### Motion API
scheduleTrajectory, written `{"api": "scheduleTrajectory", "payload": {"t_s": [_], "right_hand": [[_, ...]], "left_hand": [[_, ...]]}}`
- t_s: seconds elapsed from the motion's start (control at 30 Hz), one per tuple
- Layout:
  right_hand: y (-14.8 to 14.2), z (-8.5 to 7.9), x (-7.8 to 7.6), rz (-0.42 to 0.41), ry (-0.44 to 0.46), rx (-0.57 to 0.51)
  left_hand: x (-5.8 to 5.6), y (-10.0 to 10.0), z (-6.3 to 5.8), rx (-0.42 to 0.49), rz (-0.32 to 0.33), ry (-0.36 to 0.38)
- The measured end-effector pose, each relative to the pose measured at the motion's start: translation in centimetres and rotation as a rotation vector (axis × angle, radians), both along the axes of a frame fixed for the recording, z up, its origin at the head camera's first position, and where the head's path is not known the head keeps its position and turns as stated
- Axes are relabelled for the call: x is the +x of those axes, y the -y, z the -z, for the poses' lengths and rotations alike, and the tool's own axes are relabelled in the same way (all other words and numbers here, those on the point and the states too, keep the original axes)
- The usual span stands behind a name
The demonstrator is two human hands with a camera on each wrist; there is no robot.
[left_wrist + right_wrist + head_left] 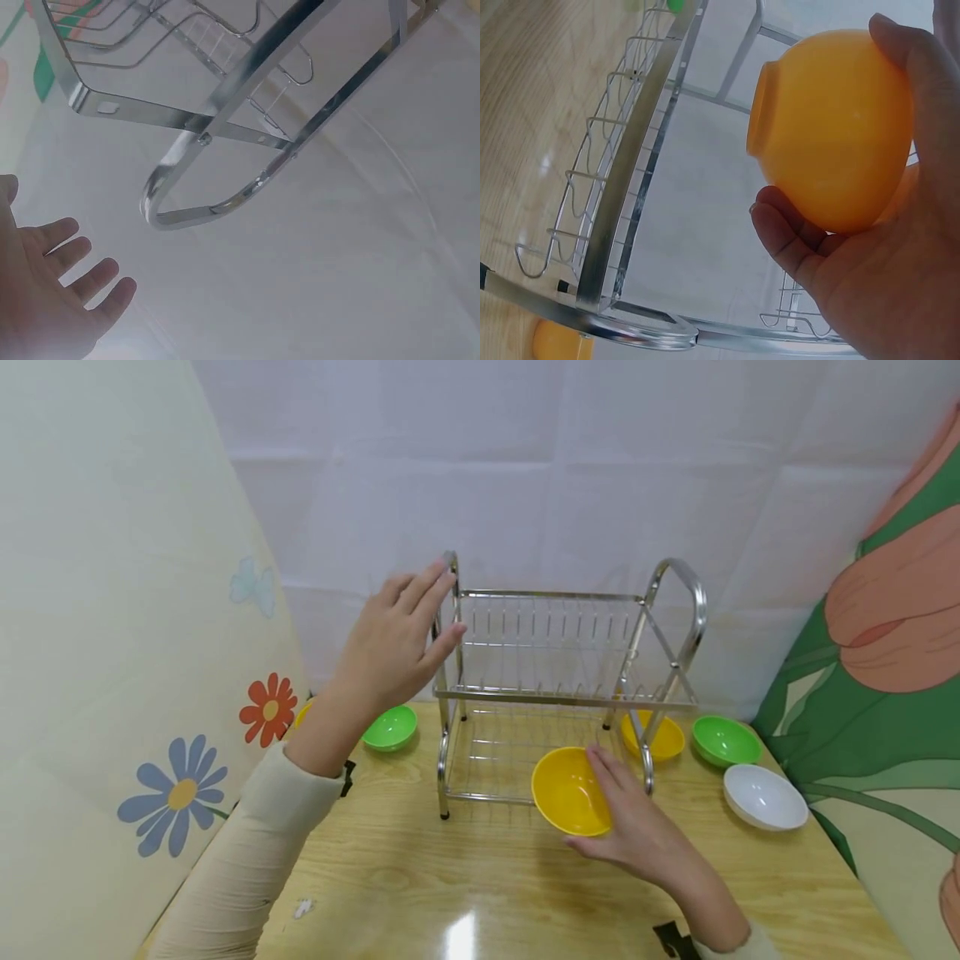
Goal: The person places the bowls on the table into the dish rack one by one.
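Observation:
A yellow bowl point(566, 789) is tilted in front of the rack's lower tier, its inside toward the head camera. My right hand point(637, 822) grips it at its right side, thumb and fingers spread across the rim. The right wrist view shows the outside of the bowl point(840, 127) and its foot ring. A two-tier metal dish rack point(562, 699) stands behind it. By the rack's upper left end is my left hand point(397, 639), fingers extended and holding nothing. In the left wrist view, a gap separates the left hand point(52, 292) from the rack's curved frame point(180, 219).
Left of the rack sits a green bowl point(390, 729), with a sliver of yellow point(303, 713) behind the left forearm. On the right are another yellow bowl point(663, 739), a green bowl point(726, 741) and a white bowl point(765, 797). Everything stands on a wood-grain table point(405, 877).

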State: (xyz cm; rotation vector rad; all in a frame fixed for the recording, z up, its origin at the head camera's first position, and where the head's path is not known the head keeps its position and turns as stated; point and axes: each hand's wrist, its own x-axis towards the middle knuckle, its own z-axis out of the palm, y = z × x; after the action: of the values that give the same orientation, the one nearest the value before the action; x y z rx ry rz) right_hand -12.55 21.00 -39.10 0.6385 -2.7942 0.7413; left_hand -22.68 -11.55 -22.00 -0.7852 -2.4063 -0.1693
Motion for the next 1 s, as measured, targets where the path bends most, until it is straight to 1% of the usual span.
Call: {"api": "scheduleTrajectory", "payload": {"t_s": [0.1, 0.23, 0.43, 0.6, 0.77, 0.87, 1.0], "right_hand": [[0.2, 0.1, -0.1, 0.001, 0.008, -0.004], [0.6, 0.2, -0.3, 0.004, 0.024, -0.005], [1.0, 0.3, -0.5, 0.005, 0.036, -0.009], [1.3, 0.4, -0.6, -0.007, 0.017, -0.010], [1.6, 0.5, -0.6, -0.006, 0.031, -0.004], [1.8, 0.4, -0.6, -0.007, 0.042, 0.002], [2.0, 0.2, -0.6, -0.018, 0.039, -0.001]], "left_hand": [[1.2, -0.1, 0.6, 0.003, 0.035, -0.060], [2.5, -0.3, 1.7, 0.020, 0.086, -0.150], [4.2, -0.6, 3.3, 0.042, 0.155, -0.216], [5.5, -0.9, 4.6, 0.050, 0.212, -0.239], [6.4, -1.2, 5.8, 0.037, 0.243, -0.252], [6.9, -1.4, 6.5, 0.028, 0.246, -0.239], [7.7, -1.6, 7.3, 0.001, 0.241, -0.179]]}}
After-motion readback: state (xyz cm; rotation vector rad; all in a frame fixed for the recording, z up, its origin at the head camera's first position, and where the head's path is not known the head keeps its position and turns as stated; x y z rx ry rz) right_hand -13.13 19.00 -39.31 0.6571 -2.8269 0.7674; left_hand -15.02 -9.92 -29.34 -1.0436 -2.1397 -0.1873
